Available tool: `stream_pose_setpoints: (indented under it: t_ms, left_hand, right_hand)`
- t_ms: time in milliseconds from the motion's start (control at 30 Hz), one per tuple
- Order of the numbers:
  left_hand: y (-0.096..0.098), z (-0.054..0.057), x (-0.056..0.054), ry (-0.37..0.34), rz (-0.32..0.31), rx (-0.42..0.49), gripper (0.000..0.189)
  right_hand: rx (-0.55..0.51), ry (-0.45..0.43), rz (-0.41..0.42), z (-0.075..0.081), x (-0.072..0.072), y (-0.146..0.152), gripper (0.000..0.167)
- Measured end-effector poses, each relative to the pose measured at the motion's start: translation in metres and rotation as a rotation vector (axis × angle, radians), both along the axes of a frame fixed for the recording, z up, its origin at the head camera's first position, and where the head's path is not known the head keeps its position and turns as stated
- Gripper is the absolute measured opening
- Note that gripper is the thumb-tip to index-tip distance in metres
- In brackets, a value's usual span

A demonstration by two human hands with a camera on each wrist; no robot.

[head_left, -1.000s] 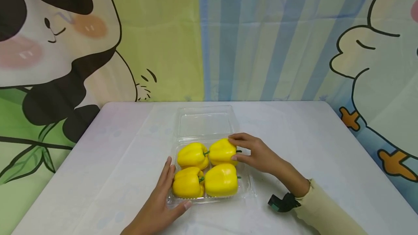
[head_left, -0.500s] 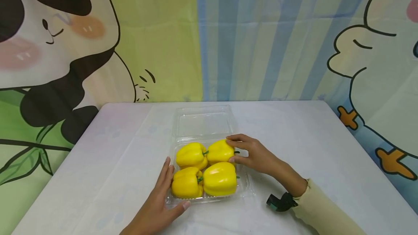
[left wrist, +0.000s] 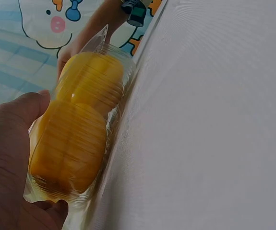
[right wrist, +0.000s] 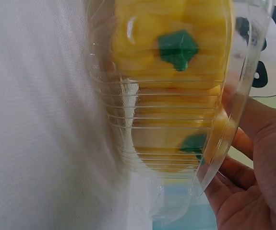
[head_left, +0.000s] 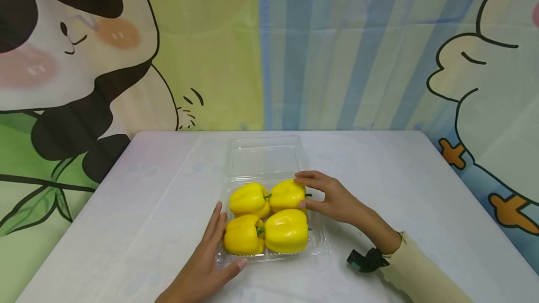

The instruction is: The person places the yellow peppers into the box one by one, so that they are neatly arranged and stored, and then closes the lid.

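A clear plastic clamshell box [head_left: 322, 244] lies on the table with its lid [head_left: 267, 155] folded back. Yellow bell peppers fill it in two rows: back left [head_left: 248, 200], back right [head_left: 286, 195], front left [head_left: 243, 235] and front right [head_left: 287, 231]. My right hand [head_left: 334, 198] holds the back right pepper between thumb and fingers, beside its stem. At the box's front left corner rests my left hand [head_left: 204, 258], fingers straight along the side, thumb at the front edge. In the right wrist view, green stems [right wrist: 178, 48] show through the ribbed wall.
A white cloth covers the table [head_left: 387, 167]. Behind it hangs a printed curtain [head_left: 320, 50] with a panda and a white cartoon figure. A small black device [head_left: 367, 261] is strapped at the right wrist.
The head view shifts slightly, moving the whole scene a little sideways. Both hands, the box and the peppers keep their places relative to one another.
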State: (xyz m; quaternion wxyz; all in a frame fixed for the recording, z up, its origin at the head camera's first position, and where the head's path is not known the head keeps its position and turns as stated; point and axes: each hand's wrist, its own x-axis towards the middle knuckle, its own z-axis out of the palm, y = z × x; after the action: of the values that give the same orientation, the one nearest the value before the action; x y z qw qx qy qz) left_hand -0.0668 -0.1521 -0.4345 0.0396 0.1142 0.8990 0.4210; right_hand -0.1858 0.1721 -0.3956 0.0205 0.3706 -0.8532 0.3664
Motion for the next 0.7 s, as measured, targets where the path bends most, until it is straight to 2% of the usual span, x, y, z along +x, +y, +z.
stream_pose_setpoints:
  t_ms: [233, 600, 667, 700]
  left_hand:
    - [0.0006, 0.0015, -0.0002, -0.008, 0.006, 0.0, 0.109]
    - [-0.0006, -0.0008, -0.0003, 0.02, -0.001, -0.001, 0.107]
    - [-0.0005, -0.0004, -0.0003, 0.006, 0.002, -0.001, 0.107]
    - [-0.0005, -0.0003, -0.0005, 0.0, 0.001, -0.002, 0.108]
  right_hand:
    - [-0.02, 0.024, -0.014, 0.0019, -0.0005, 0.0006, 0.05]
    - [-0.099, 0.047, -0.062, -0.001, -0.005, 0.0053, 0.038]
    - [-0.126, 0.034, -0.08, 0.0071, 0.0002, 0.0022, 0.036]
    - [-0.147, 0.025, -0.09, 0.0064, -0.0002, 0.0024, 0.036]
